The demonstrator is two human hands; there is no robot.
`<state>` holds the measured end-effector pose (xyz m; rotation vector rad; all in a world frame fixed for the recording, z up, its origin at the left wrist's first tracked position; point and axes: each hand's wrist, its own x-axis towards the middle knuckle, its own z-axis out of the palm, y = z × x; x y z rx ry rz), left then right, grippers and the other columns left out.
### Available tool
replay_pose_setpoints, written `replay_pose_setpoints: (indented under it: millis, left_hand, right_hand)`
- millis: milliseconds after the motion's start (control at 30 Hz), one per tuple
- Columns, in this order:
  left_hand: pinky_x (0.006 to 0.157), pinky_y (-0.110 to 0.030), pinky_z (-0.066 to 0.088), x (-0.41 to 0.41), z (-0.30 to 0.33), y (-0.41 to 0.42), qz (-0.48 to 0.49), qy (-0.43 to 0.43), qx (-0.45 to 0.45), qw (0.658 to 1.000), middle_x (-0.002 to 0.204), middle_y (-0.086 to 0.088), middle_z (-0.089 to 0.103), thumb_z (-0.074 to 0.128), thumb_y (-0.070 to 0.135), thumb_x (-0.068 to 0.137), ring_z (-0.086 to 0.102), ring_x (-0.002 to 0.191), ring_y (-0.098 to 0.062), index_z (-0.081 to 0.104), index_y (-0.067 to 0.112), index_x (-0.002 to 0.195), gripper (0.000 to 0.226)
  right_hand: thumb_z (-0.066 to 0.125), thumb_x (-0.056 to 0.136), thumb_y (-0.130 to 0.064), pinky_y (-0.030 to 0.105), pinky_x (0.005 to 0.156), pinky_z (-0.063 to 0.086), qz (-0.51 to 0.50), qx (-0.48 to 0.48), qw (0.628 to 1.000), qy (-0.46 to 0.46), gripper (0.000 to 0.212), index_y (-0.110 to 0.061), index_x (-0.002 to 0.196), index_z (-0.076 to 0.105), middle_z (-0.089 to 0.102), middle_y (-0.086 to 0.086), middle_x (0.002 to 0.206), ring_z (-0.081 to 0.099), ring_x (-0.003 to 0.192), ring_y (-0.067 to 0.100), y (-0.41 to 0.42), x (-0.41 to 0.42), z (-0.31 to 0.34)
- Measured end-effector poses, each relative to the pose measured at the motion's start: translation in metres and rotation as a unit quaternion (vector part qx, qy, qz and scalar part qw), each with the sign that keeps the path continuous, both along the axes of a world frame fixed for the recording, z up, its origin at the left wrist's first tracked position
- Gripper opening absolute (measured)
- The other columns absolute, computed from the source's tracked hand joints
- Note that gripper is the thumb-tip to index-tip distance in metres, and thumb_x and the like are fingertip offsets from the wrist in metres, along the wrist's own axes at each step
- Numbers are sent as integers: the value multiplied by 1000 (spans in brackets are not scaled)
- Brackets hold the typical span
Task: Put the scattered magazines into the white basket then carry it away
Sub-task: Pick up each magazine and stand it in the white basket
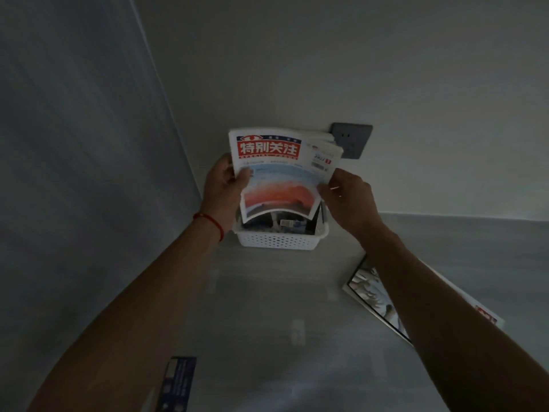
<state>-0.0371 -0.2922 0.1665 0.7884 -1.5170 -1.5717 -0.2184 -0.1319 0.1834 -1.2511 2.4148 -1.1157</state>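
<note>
Grey surface [267,307] by a wall, white basket [279,240] at the back.
Left hand [224,185] and right hand [347,197] grip a curled magazine [282,173] upright over the basket; 2 more lie nearby.

Red-titled magazine [280,171] upright, cover bowed, lower edge inside white perforated basket [277,240]; basket on grey surface by wall, already holding magazines; another magazine [374,295] flat at right; blue one [178,382] near bottom edge.
</note>
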Motion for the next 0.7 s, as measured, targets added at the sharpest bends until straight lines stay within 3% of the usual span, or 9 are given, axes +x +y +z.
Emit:
replay_pose_setpoints:
  millis: [100, 267, 367, 467, 633, 700]
  left_hand:
    - [88, -41, 61, -3, -13, -16, 24, -49, -6, 998, 102, 5, 75, 66, 8, 91, 73, 96, -13, 69, 24, 101, 19]
    - [82, -36, 62, -6, -28, -33, 74, -204, -84, 972, 100, -7, 76, 71, 16, 88, 73, 90, -21, 75, 10, 106, 19]
    - [79, -31, 60, -15, -26, -30, 80, -218, -121, 965, 101, -8, 77, 71, 18, 88, 72, 87, -20, 75, 9, 109, 23]
    - [71, -24, 57, -23, -23, -29, 95, -227, -117, 962, 97, -8, 77, 72, 19, 87, 71, 83, -19, 77, 9, 103, 19]
    - [78, -40, 62, -22, -35, -37, 89, -256, -96, 958, 93, -14, 77, 70, 17, 88, 73, 85, -28, 75, 5, 90, 14]
    - [81, -41, 61, -18, -45, -40, 104, -277, -85, 951, 97, -14, 76, 69, 19, 88, 73, 89, -28, 73, 3, 94, 17]
  right_hand:
    - [55, 99, -21, 31, 85, 56, -38, 14, 999, -19, 25, -9, 117, 68, 72, 9, 120, 71, 100, 26, -21, -4, -10]
    - [58, 97, -20, 26, 69, 57, -78, 36, 993, -79, 18, -10, 104, 72, 75, 12, 106, 71, 80, 27, -35, -8, -47]
    - [59, 95, -18, 38, 84, 60, -125, 9, 986, -109, 20, -11, 106, 74, 76, 11, 107, 72, 91, 29, -39, -14, -58]
    - [59, 95, -18, 42, 87, 60, -139, 7, 983, -121, 19, -11, 105, 73, 76, 10, 108, 72, 94, 28, -42, -19, -62]
    - [59, 94, -21, 30, 73, 57, -135, 1, 986, -98, 17, -13, 90, 73, 73, 3, 90, 70, 84, 26, -43, -22, -67]
    - [56, 95, -20, 31, 74, 56, -109, 28, 989, -96, 20, -11, 87, 71, 74, 7, 91, 70, 86, 31, -45, -19, -69]
